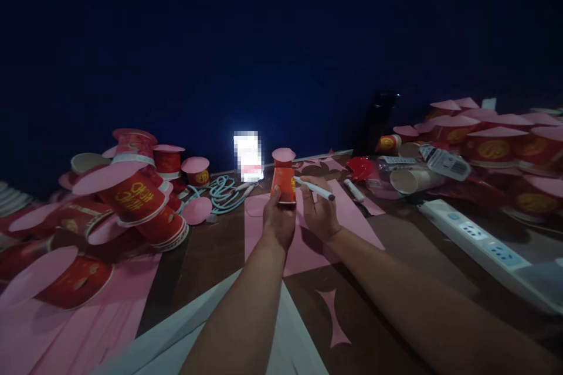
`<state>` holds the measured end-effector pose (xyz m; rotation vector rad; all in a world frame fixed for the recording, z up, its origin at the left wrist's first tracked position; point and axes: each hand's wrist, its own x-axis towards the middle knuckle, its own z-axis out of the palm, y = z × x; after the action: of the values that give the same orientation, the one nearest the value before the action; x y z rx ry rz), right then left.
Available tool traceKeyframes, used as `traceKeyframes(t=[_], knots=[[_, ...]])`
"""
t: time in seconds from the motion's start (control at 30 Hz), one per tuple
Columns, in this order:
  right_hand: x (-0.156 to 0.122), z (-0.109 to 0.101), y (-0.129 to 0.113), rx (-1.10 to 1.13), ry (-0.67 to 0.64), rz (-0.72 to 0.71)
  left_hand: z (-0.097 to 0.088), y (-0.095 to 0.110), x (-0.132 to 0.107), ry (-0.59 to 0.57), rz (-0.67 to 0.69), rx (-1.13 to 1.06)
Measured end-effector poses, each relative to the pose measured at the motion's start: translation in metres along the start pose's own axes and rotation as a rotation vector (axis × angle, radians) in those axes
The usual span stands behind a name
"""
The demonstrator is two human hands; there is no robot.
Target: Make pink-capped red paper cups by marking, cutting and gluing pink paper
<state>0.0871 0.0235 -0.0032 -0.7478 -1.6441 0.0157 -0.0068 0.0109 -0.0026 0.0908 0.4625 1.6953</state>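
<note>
fingers (276,196) around red cup (284,185), pen (315,188) alongside

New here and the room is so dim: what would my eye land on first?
The glowing white screen at the back centre stands out in the dark. Just before it, the left hand grips a red cup over a pink sheet, and the right hand holds a white pen beside it. A left heap and a right heap of red cups capped with pink discs flank them.
</note>
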Motion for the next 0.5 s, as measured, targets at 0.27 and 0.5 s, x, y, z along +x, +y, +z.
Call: traceKeyframes(t=[0.27,0.5], knots=[[-0.0020,-0.0026,-0.0009,-0.021,-0.020,0.006,-0.0063,-0.0028,0.0041,0.002,0.019,0.022],[-0.0046,-0.0006,-0.0054,-0.015,-0.041,-0.021,-0.0091,-0.0061,0.0068,-0.056,0.046,0.075]])
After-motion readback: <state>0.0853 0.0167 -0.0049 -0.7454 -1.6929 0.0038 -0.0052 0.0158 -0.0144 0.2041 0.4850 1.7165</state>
